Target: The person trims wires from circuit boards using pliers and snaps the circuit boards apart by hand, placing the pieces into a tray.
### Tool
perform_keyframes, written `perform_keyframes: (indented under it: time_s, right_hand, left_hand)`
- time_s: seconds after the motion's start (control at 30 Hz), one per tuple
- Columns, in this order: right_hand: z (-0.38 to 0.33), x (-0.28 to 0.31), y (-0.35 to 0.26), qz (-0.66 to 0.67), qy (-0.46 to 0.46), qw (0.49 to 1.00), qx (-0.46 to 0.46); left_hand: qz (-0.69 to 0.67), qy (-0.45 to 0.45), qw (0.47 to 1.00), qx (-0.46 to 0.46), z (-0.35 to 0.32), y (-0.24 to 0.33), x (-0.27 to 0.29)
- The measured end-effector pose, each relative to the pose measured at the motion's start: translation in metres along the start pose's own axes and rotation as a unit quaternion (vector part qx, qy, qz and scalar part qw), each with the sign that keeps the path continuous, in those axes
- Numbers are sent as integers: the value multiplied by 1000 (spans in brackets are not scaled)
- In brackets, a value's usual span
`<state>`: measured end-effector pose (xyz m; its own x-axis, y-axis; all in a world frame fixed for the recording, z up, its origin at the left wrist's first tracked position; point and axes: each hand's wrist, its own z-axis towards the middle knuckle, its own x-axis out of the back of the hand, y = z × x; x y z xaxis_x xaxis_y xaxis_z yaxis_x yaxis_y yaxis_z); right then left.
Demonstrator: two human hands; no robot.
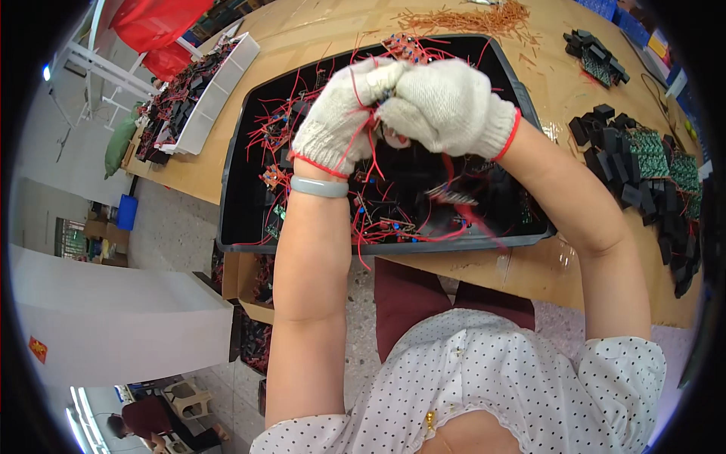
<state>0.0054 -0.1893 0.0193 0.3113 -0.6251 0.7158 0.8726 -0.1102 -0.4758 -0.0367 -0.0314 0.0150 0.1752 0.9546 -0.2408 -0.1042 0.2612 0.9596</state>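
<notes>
My left hand (340,113) and my right hand (446,106), in white knit gloves with red cuffs, meet above a black tray (227,219). The fingers of both are closed. Red wires (373,147) come out from between the gloves and hang beside my left hand, which grips them. A small bluish part shows between the thumbs; the gloves hide most of it. What my right fingers pinch is hidden. In the tray, small circuit boards (393,229) with red wires and blue parts lie loosely. Below my right hand a board (452,198) and its wire look smeared by motion.
Orange-brown scraps (484,19) lie at the table's far side. To the right are black housings (616,163) and green circuit boards (648,153). A white bin (215,94) of wired parts stands at left. A cardboard box (240,280) sits below the table edge; a person (147,420) sits farther off.
</notes>
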Motion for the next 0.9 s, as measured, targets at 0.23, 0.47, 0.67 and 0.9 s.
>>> perform_keyframes:
  time_s: [0.23,0.47,0.67,0.9]
  right_hand:
    - [-12,13,19,-227,176,956,55]
    - [2,1,6,-182,172,967,-48]
    - [6,-5,13,-215,108,960,-142]
    - [-2,-10,21,-188,122,963,-152]
  left_hand:
    - [-63,129,989,-25,3,8,15]
    - [-56,122,989,-60,5,-3,11]
    - [194,66,965,-162,10,-11,7]
    - [354,158,912,-134,4,-4,9]
